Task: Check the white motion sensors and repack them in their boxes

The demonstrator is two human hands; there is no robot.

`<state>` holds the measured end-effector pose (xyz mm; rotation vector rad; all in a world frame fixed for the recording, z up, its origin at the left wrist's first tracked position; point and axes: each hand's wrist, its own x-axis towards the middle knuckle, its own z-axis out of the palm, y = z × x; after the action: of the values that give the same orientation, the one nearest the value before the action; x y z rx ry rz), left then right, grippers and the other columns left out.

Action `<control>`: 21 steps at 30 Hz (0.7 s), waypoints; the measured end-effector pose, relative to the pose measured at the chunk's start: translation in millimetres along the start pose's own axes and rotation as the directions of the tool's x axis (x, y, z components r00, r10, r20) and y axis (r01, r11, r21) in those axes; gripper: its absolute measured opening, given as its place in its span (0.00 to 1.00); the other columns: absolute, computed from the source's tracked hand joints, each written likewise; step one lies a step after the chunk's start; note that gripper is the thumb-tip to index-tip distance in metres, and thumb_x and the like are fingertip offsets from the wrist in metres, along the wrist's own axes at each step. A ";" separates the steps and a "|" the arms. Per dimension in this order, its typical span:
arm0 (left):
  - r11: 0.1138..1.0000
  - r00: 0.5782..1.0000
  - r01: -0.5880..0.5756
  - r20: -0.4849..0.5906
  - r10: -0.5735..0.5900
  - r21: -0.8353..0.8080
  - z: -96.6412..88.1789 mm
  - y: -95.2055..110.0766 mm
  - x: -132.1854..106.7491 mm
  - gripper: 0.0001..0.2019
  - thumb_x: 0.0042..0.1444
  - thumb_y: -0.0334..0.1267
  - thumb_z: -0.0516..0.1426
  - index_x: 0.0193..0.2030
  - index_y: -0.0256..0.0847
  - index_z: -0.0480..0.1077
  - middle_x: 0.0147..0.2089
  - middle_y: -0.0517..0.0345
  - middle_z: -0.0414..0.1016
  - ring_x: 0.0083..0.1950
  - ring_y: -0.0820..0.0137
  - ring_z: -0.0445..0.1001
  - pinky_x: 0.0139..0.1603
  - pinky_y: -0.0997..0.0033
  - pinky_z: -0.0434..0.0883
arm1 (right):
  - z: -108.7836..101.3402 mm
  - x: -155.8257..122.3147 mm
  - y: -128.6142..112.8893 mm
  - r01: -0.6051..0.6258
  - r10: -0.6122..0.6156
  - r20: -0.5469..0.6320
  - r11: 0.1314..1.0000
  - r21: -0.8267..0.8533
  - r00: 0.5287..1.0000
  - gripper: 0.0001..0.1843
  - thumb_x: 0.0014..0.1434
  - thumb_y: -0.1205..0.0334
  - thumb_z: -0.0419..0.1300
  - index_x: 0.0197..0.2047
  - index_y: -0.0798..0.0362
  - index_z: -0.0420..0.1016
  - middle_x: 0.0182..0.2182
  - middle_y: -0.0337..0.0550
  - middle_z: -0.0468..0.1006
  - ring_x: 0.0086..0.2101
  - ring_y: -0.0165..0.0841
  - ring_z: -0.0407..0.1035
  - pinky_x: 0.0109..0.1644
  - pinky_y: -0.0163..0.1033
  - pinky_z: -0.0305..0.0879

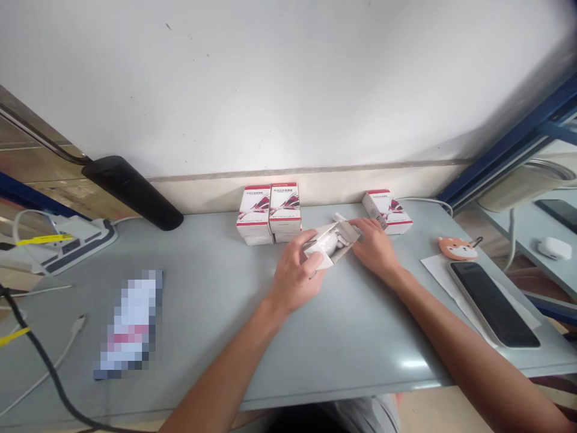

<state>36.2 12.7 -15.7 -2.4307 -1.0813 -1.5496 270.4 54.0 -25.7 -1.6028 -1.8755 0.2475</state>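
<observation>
A small white carton [325,252] is tilted up off the table with its top flaps open. Inside it lies a rounded white item [332,242], perhaps in clear wrapping; its kind is hard to make out. My left hand [300,273] wraps round the carton's left side, thumb on the near face. Against the right side by the flaps are the curled fingers of my right hand [376,245], whose tips are partly hidden. Just beyond that hand rests a closed red-and-white detector box [396,210].
Several similar boxes [255,210] are stacked by the wall. A black cylinder [135,192] leans at back left, above a pixelated phone-shaped object [130,325] and a white cable [77,325]. On the right, a phone [496,304] lies on paper beside an orange animal-face case [457,247].
</observation>
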 end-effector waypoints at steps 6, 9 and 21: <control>0.999 0.999 0.038 -0.006 -0.038 -0.031 2.5 -1.1 -0.5 0.15 0.57 0.29 0.68 0.39 0.44 0.64 0.61 0.45 0.73 0.56 0.59 0.82 0.48 0.60 0.82 | 4.5 2.3 3.8 -0.155 0.147 0.049 0.963 0.219 0.988 0.22 0.63 0.65 0.54 0.55 0.49 0.84 0.52 0.48 0.85 0.54 0.46 0.71 0.59 0.52 0.69; 0.997 0.998 0.057 -0.014 -0.057 -0.053 4.4 -2.2 -2.3 0.16 0.57 0.29 0.68 0.40 0.45 0.63 0.61 0.46 0.72 0.56 0.59 0.81 0.48 0.60 0.82 | 5.3 2.4 4.4 -0.187 0.176 0.064 0.955 0.231 0.982 0.21 0.64 0.64 0.55 0.54 0.49 0.85 0.50 0.48 0.86 0.54 0.47 0.71 0.59 0.52 0.68; 0.996 0.997 0.076 -0.007 -0.077 -0.056 4.2 -2.7 -1.4 0.17 0.59 0.32 0.68 0.39 0.45 0.60 0.62 0.44 0.72 0.57 0.58 0.81 0.49 0.58 0.82 | -30.3 -4.3 -27.9 0.366 -0.244 -0.554 0.923 0.121 0.796 0.12 0.65 0.67 0.56 0.43 0.46 0.81 0.37 0.45 0.78 0.36 0.39 0.71 0.44 0.48 0.69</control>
<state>37.5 15.6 -19.7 -2.4425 -1.1585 -1.6326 265.5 35.5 11.1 -1.0472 -1.5673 -0.1221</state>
